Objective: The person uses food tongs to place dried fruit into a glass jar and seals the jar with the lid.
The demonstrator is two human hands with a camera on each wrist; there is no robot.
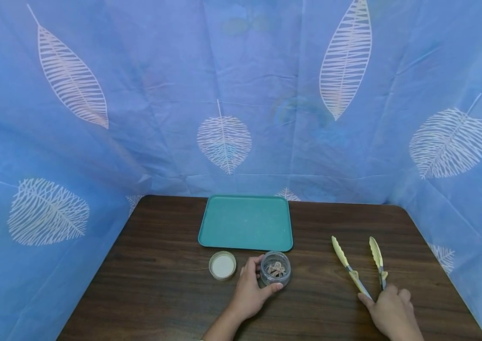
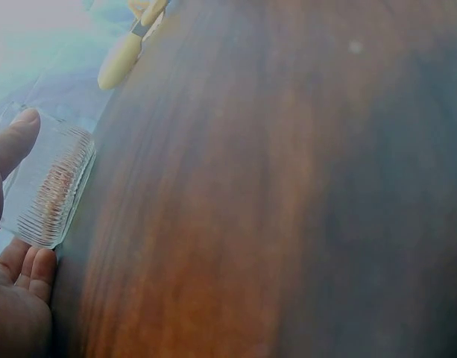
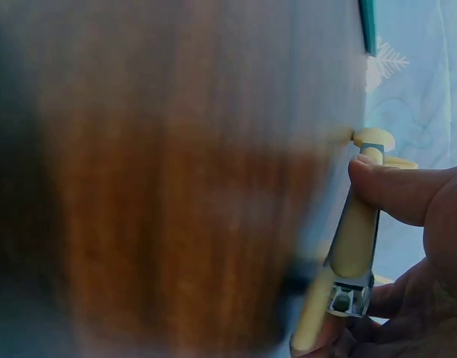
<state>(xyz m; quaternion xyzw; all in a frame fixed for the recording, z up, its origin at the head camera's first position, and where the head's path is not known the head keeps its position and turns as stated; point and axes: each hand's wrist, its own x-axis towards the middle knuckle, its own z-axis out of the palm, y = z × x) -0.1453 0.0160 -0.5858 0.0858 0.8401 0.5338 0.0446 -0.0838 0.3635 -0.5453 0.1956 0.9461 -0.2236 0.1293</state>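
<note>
The left hand [image 1: 251, 289] curls thumb and fingers round the open glass jar [image 1: 275, 268] near the middle of the table's [image 1: 159, 293] front edge, its lid [image 1: 222, 264] just beside it and the teal tray [image 1: 245, 222] behind; the right hand [image 1: 392, 310] grips the hinge end of the yellow tongs [image 1: 358, 263] toward the front right corner, their tips spread. Judged step: steadying the jar and taking up the tongs; the next move calls for bringing the tips over the jar mouth. The jar's contents look like rubber bands but are too small to confirm, and both wrist views are blurred.
</note>
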